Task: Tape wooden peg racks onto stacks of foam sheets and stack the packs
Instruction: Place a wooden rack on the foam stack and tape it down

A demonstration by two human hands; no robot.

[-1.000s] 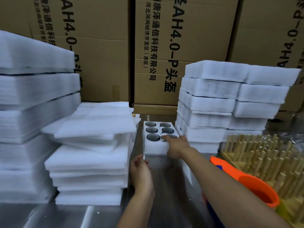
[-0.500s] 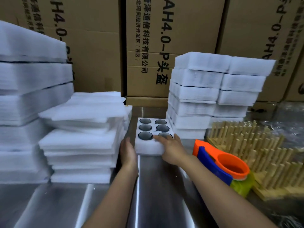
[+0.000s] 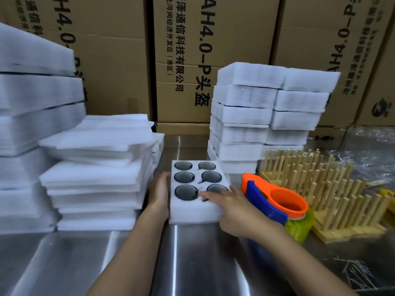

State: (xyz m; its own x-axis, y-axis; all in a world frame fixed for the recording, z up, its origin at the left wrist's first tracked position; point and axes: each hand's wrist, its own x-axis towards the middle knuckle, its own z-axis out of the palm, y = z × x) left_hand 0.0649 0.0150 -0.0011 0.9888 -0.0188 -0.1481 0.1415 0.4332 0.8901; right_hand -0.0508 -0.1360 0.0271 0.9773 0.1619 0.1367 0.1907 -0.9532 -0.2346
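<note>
A white foam block with round holes lies on the steel table in the middle of the view. My left hand presses flat against its left side. My right hand rests on its right front corner, fingers straight across the top by the nearest hole, thumb hidden. An orange and blue tape dispenser sits just right of that hand. Behind the dispenser lie several wooden peg racks. A tall pile of finished foam packs stands behind the block.
Loose foam sheets are piled to the left of the block, with a taller foam stack at the far left. Printed cardboard boxes wall off the back. Clear plastic wrap lies at the far right.
The foam block has slid toward me across the table. My left hand has moved from the table in front onto the block's left side. My right hand stays on its right corner.
</note>
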